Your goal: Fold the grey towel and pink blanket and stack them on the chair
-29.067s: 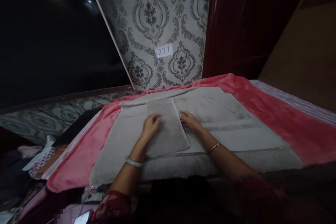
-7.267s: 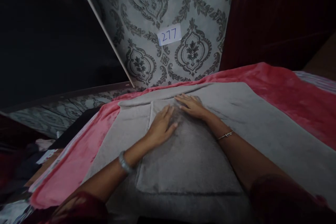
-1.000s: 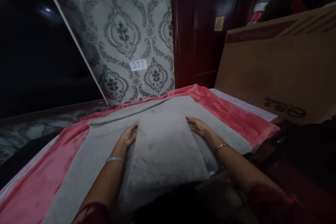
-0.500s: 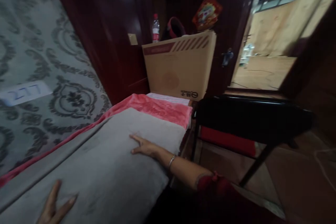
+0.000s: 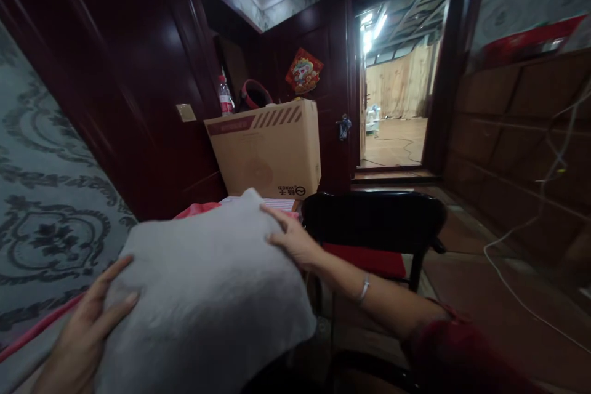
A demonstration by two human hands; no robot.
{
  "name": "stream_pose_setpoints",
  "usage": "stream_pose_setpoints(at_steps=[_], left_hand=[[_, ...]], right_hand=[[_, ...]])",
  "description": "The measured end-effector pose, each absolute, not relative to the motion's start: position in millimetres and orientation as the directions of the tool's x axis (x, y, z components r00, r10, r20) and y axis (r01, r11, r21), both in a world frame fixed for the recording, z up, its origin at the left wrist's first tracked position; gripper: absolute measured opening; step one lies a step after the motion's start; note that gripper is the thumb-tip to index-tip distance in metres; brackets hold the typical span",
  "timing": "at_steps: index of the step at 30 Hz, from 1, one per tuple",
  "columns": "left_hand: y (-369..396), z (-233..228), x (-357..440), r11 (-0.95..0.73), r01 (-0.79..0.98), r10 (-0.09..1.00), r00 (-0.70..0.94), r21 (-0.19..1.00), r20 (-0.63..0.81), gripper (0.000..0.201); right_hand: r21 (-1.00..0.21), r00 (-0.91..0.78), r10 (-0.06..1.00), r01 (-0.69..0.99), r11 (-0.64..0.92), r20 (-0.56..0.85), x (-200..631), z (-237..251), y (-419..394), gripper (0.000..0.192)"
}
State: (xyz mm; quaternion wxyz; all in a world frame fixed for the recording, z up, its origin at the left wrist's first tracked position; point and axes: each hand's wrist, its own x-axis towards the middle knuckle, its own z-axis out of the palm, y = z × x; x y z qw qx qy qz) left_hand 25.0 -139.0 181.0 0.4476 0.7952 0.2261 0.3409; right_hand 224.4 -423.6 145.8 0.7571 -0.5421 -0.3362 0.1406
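since half a second ago, the grey plush cloth (image 5: 207, 283) has risen from lying flat and now hangs between both hands, in front of the person. the left hand (image 5: 76, 332) pinches its left side, index finger and thumb a little apart; the right arm stretches forward, its hand (image 5: 298, 245) holding the right edge with fingers part-curled. the cloth looks thick and soft, one far corner peaked.

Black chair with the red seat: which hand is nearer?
Right. The right hand holds the gray plush cloth on the side toward the black chair; the left hand is at the opposite side, farther away.
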Motion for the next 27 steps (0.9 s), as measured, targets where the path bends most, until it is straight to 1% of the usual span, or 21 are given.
stream_pose_setpoints(at_steps=[2, 4, 6, 8, 10, 12, 14, 16, 18, 20, 22, 27], left_hand=[[-182, 208, 79, -0.383, -0.108, 0.599, 0.727, 0.917, 0.335, 0.070], [-224, 229, 136, -0.281, -0.211, 0.481, 0.813, 0.936, 0.327, 0.078], [-261, 240, 191, -0.159, -0.288, 0.364, 0.872, 0.944, 0.327, 0.082], [-294, 243, 245, -0.070, -0.317, 0.207, 0.923, 0.946, 0.324, 0.083], [-323, 240, 294, -0.025, -0.309, 0.077, 0.948, 0.951, 0.310, 0.080], [-352, 234, 337, -0.008, -0.306, 0.008, 0.952, 0.952, 0.306, 0.072], [-380, 225, 371, -0.015, -0.308, -0.008, 0.951, 0.951, 0.308, 0.061], [-404, 211, 395, -0.083, -0.316, 0.028, 0.947, 0.945, 0.319, 0.051], [-423, 195, 410, -0.178, -0.311, 0.082, 0.941, 0.934, 0.329, 0.041], [-435, 178, 417, -0.241, -0.298, 0.121, 0.935, 0.923, 0.334, 0.033], [-439, 165, 420, -0.261, -0.294, 0.137, 0.932, 0.919, 0.337, 0.030], [-437, 154, 418, -0.302, -0.306, 0.184, 0.911, 0.903, 0.370, 0.030]], right_hand=[[-0.897, 0.789, 0.463, 0.242, 0.370, 0.404, 243, 168, -477, 0.087], [-0.888, 0.830, 0.351, 0.326, 0.323, 0.433, 261, 184, -530, 0.087], [-0.887, 0.858, 0.249, 0.395, 0.239, 0.449, 280, 194, -580, 0.087], [-0.876, 0.863, 0.158, 0.464, 0.129, 0.480, 300, 197, -625, 0.083], [-0.858, 0.856, 0.064, 0.512, 0.036, 0.513, 319, 195, -664, 0.076], [-0.853, 0.852, -0.041, 0.521, -0.034, 0.523, 336, 189, -695, 0.070], [-0.854, 0.842, -0.145, 0.507, -0.112, 0.519, 351, 178, -720, 0.068], [-0.846, 0.831, -0.198, 0.467, -0.257, 0.519, 364, 163, -739, 0.068], [-0.808, 0.848, -0.176, 0.385, -0.445, 0.501, 374, 146, -753, 0.064], [-0.747, 0.874, -0.114, 0.329, -0.577, 0.473, 381, 128, -762, 0.054], [-0.717, 0.875, -0.071, 0.343, -0.607, 0.479, 384, 114, -766, 0.045], [-0.697, 0.829, -0.083, 0.405, -0.592, 0.553, 386, 99, -761, 0.046]])
